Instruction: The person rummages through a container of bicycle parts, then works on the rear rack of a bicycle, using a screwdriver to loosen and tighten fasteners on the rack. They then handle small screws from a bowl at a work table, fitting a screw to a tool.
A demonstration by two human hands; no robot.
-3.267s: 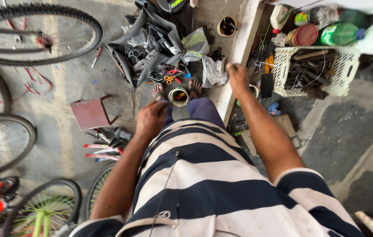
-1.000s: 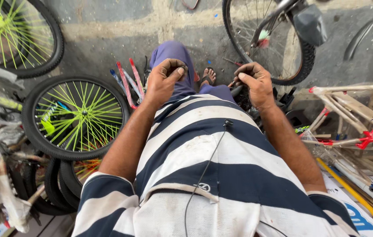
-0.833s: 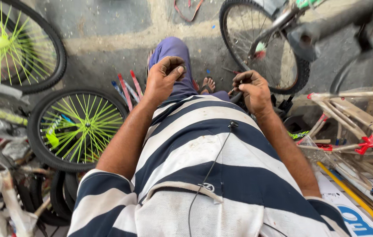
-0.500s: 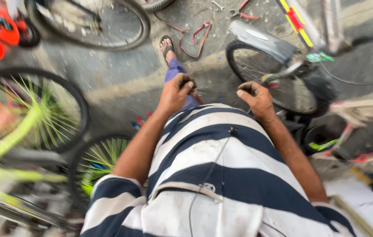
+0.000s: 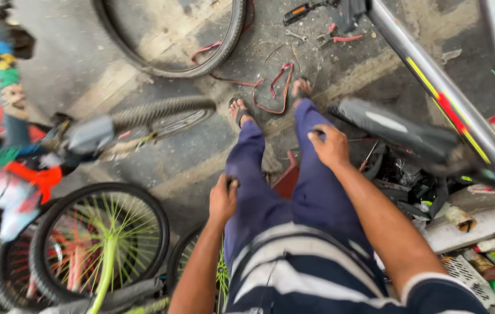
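Both hands are pressed onto the purple trousers [image 5: 270,197]: the left hand [image 5: 223,200] is curled on the left thigh, the right hand [image 5: 330,146] is laid half-open on the right knee, nothing gripped. Beside that knee, a grey mudguard [image 5: 398,128] is seen.

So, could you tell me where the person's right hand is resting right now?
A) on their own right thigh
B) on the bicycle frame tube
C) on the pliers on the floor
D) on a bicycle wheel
A: the right hand lies on the right thigh of the blue trousers, apart from the bicycle frame and far from the pliers.
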